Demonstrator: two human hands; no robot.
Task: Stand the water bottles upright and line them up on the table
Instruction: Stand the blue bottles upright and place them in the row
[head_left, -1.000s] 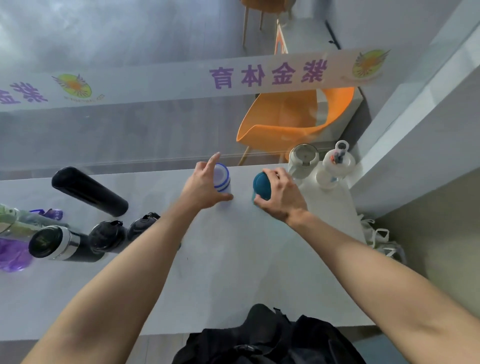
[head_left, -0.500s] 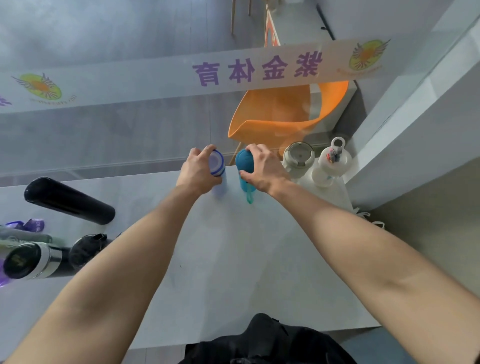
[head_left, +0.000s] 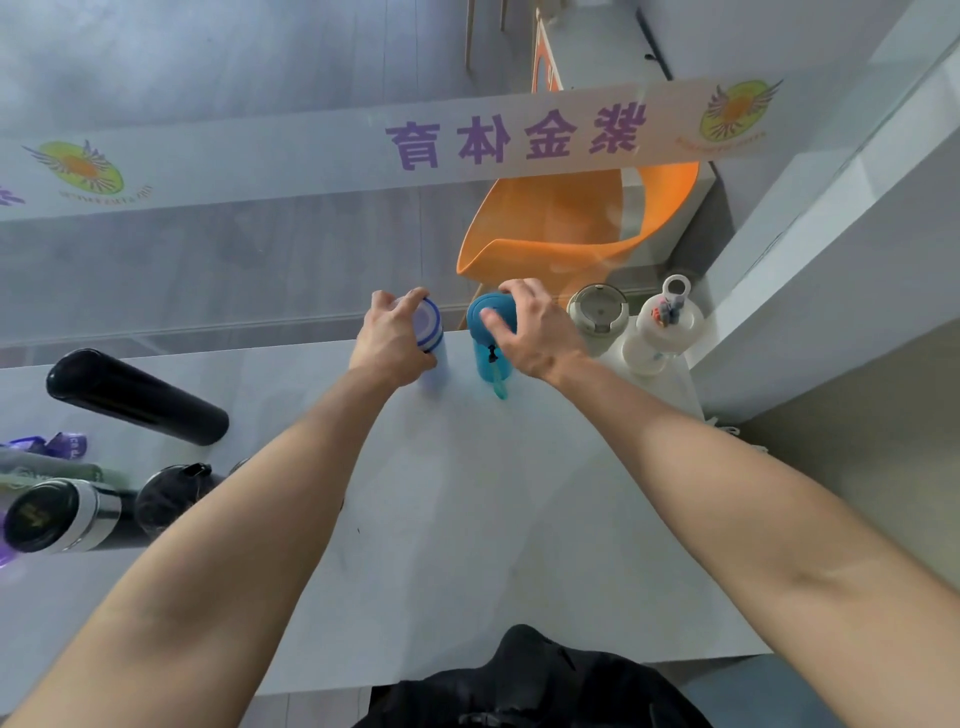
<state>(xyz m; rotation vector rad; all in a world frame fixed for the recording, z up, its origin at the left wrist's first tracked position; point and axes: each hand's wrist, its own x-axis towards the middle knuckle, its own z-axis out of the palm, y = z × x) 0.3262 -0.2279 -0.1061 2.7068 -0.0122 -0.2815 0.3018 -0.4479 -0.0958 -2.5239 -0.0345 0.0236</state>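
Observation:
Near the far edge of the white table (head_left: 467, 519), my left hand (head_left: 392, 340) grips the top of an upright clear bottle with a blue-ringed lid (head_left: 432, 332). Right beside it, my right hand (head_left: 530, 330) holds the lid of an upright teal bottle (head_left: 488, 348) with a strap hanging down. A grey-lidded bottle (head_left: 597, 317) and a white bottle with a loop cap (head_left: 665, 332) stand upright further right, in the same row. At the left, a black flask (head_left: 135, 397), a black and silver flask (head_left: 57, 517), a dark bottle (head_left: 171, 496) and purple bottles (head_left: 47, 447) lie on their sides.
A glass partition with a banner of purple characters (head_left: 519, 137) runs just behind the table. An orange chair (head_left: 571, 218) stands beyond the glass. A white wall ledge (head_left: 831, 260) borders the table on the right. Black clothing (head_left: 530, 680) is at the near edge.
Both hands have carried the blue-ringed bottle and the teal bottle away from me to the far edge, closer to the two upright bottles at the right.

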